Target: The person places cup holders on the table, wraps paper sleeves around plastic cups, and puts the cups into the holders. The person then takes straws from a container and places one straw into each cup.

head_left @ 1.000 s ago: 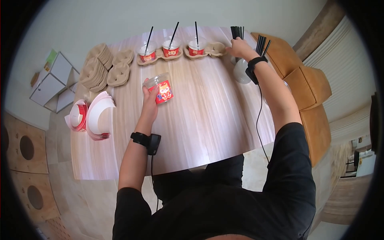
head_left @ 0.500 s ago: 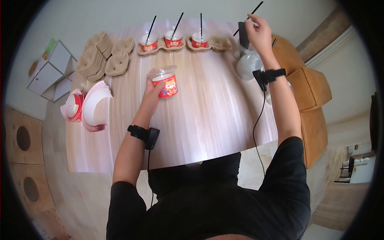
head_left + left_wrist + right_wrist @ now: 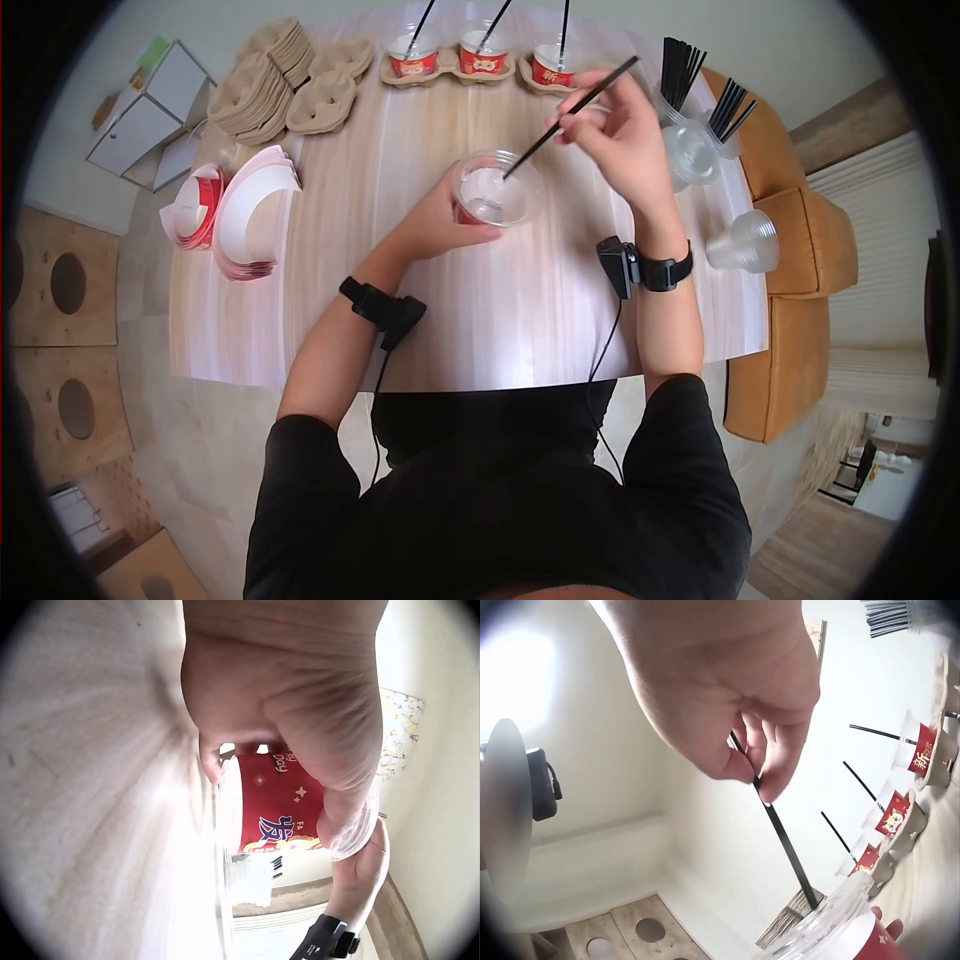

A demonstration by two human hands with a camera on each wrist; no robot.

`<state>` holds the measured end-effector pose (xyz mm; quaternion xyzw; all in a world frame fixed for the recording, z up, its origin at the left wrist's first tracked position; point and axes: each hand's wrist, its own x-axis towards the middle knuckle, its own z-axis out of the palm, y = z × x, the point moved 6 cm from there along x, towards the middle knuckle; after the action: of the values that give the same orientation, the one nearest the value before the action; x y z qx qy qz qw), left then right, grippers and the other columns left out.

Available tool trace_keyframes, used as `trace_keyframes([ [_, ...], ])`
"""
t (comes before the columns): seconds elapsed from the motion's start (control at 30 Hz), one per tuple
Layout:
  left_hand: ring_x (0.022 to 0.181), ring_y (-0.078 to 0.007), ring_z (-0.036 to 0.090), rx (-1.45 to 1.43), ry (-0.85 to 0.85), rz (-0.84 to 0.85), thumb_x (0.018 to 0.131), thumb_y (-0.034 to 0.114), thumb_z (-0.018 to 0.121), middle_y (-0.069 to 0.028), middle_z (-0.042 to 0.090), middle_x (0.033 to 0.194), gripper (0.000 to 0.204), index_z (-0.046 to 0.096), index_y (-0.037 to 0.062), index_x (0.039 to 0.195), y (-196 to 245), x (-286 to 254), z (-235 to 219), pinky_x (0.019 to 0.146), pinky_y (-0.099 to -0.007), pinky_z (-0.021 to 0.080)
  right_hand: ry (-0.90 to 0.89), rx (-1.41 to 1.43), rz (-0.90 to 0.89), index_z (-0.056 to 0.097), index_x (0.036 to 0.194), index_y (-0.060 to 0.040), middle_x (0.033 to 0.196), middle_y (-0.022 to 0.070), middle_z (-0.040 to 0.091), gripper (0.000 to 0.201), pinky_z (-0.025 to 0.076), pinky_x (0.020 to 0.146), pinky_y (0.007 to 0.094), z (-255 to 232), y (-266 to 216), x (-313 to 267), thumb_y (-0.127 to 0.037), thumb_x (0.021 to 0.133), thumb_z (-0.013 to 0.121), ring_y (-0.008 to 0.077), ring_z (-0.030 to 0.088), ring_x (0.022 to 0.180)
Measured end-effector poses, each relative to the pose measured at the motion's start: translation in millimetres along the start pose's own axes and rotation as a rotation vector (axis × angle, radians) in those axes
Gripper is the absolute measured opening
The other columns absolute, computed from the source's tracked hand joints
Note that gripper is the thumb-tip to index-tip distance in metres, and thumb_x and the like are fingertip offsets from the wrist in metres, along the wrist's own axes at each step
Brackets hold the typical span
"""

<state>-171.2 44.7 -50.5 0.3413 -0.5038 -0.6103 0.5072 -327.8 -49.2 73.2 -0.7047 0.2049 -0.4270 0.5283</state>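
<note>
My left hand (image 3: 438, 222) grips a clear plastic cup (image 3: 488, 192) with a red printed sleeve, low over the middle of the table. In the left wrist view the red sleeve (image 3: 277, 802) shows between thumb and fingers. Above and to the right, my right hand (image 3: 628, 150) pinches a black straw (image 3: 590, 92) between thumb and fingertips. The straw slants down to the left, its lower end right at the cup's clear top. From the right wrist the straw (image 3: 786, 841) also meets the clear rim (image 3: 832, 919).
At the back, three red-sleeved cups (image 3: 483, 64) with black straws sit in pulp carriers (image 3: 430, 75). More carriers (image 3: 250, 95) are stacked at left, above paper sleeves (image 3: 237, 225). At right are black straws (image 3: 683, 72), a clear domed stack (image 3: 690, 152) and nested clear plastic pieces (image 3: 745, 243).
My right hand has brought a straw from the holders at the back right down to the cup. My left hand has moved the cup rightward and turned its top toward the head camera.
</note>
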Motion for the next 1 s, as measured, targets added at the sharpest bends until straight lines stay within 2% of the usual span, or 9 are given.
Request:
trace_keyframes([
  [0.13,0.121,-0.0154,0.045,0.133,0.024,0.027,0.068,0.003,0.079,-0.0064,0.045,0.131,0.085,0.032,0.0044,0.139,-3.1,1.9,-5.6,0.099,-0.0320,0.041,-0.157,-0.096,0.155,0.052,0.111,0.0012,0.094,0.0077,0.061,0.020,0.053,0.071,0.0258,19.2,9.6,-9.1,-0.002,0.092,0.054,0.0140,0.063,0.081],
  [0.17,0.121,-0.0153,0.045,0.153,0.018,0.024,0.067,0.004,0.079,-0.0062,0.046,0.131,0.086,0.033,0.0044,0.139,-3.4,2.1,-6.0,0.100,-0.0317,0.041,-0.125,0.003,0.126,0.057,0.098,0.0019,0.086,0.0024,0.060,0.013,0.048,0.065,0.0222,24.1,9.5,-10.5,-0.010,0.092,0.057,0.0075,0.058,0.071],
  [0.3,0.120,-0.0149,0.046,0.216,0.024,0.000,0.065,0.007,0.081,-0.0056,0.047,0.130,0.087,0.035,0.0043,0.138,-0.5,1.1,-2.4,0.100,-0.0318,0.040,-0.146,-0.153,0.157,0.059,0.091,0.0023,0.083,0.0023,0.059,0.015,0.043,0.061,0.0229,25.8,31.2,-9.9,-0.013,0.092,0.059,0.0081,0.053,0.069],
  [0.37,0.120,-0.0150,0.047,0.102,-0.012,-0.023,0.065,0.009,0.081,-0.0057,0.047,0.131,0.087,0.035,0.0042,0.139,-1.0,2.0,0.0,0.100,-0.0320,0.040,-0.279,-0.409,-0.148,0.059,0.086,0.0027,0.083,0.0031,0.059,0.020,0.039,0.059,0.0250,39.0,37.4,-7.7,-0.016,0.092,0.060,0.0087,0.051,0.070],
  [0.4,0.120,-0.0152,0.047,-0.013,-0.041,-0.040,0.065,0.011,0.082,-0.0058,0.047,0.132,0.087,0.036,0.0041,0.139,-0.8,2.2,1.5,0.101,-0.0322,0.040,-0.273,-0.405,-0.145,0.059,0.086,0.0027,0.083,0.0031,0.059,0.020,0.039,0.059,0.0250,38.8,43.8,-9.4,-0.016,0.092,0.060,0.0087,0.051,0.070],
  [0.57,0.122,-0.0163,0.047,-0.020,0.032,0.010,0.069,0.020,0.082,-0.0071,0.046,0.134,0.089,0.033,0.0043,0.141,6.8,3.7,-10.3,0.102,-0.0328,0.040,-0.167,-0.210,0.199,0.062,0.102,0.0018,0.095,0.0087,0.064,0.024,0.049,0.072,0.0279,36.2,55.4,-10.3,-0.017,0.087,0.065,0.0137,0.058,0.082],
  [0.7,0.126,-0.0207,0.043,-0.005,0.266,0.159,0.072,0.027,0.081,-0.0117,0.040,0.138,0.101,0.016,0.0043,0.147,-4.3,3.9,-38.3,0.104,-0.0347,0.038,-0.296,-0.254,0.189,0.056,0.119,-0.0028,0.104,0.0062,0.063,0.038,0.049,0.079,0.0269,41.4,49.3,-15.5,-0.012,0.085,0.069,0.0140,0.059,0.091],
  [0.87,0.130,-0.0229,0.038,0.133,0.279,0.196,0.080,0.027,0.074,-0.0146,0.034,0.142,0.099,0.006,0.0039,0.148,-4.0,6.1,-35.9,0.108,-0.0366,0.033,-0.273,-0.293,0.244,0.039,0.133,-0.0065,0.103,0.0095,0.062,0.073,0.051,0.080,0.0285,67.4,50.4,-29.3,-0.009,0.073,0.079,0.0164,0.061,0.093],
  [1.0,0.133,-0.0222,0.034,0.249,0.268,0.199,0.092,0.031,0.059,-0.0141,0.031,0.144,0.084,0.003,0.0043,0.149,-1.3,3.3,-33.0,0.111,-0.0375,0.028,-0.195,-0.284,0.281,0.037,0.132,-0.0067,0.104,0.0116,0.062,0.074,0.052,0.079,0.0292,69.7,51.7,-33.1,-0.008,0.072,0.080,0.0168,0.061,0.093],
])
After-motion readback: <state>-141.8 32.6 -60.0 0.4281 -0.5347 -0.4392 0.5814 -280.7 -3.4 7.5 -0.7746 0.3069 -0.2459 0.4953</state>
